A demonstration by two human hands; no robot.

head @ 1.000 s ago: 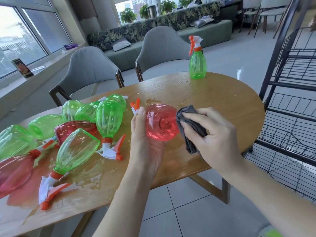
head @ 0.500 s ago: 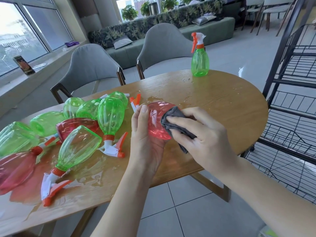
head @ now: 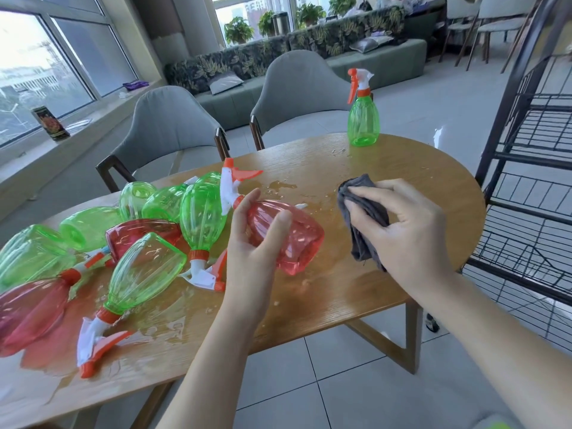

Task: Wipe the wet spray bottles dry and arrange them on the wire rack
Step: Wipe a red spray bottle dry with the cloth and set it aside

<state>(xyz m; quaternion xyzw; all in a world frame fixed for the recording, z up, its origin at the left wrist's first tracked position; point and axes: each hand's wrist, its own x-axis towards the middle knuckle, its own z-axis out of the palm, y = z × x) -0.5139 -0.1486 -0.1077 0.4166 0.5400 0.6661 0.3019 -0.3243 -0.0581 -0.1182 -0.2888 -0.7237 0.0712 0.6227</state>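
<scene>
My left hand grips a red spray bottle above the wooden table, tilted with its white and orange nozzle pointing up to the left and its base towards me. To the right of the bottle and apart from it, my right hand holds a bunched grey cloth. Several wet green and red spray bottles lie in a heap on the table's left half. One green bottle stands upright at the far edge. The black wire rack stands at the right.
Water puddles spread over the table's left and middle. Two grey chairs stand behind the table, with a sofa and windows beyond. The floor is tiled.
The red bottle has turned from base-on to lying tilted with its nozzle up left. My right hand has pulled the cloth off the bottle and moved right.
</scene>
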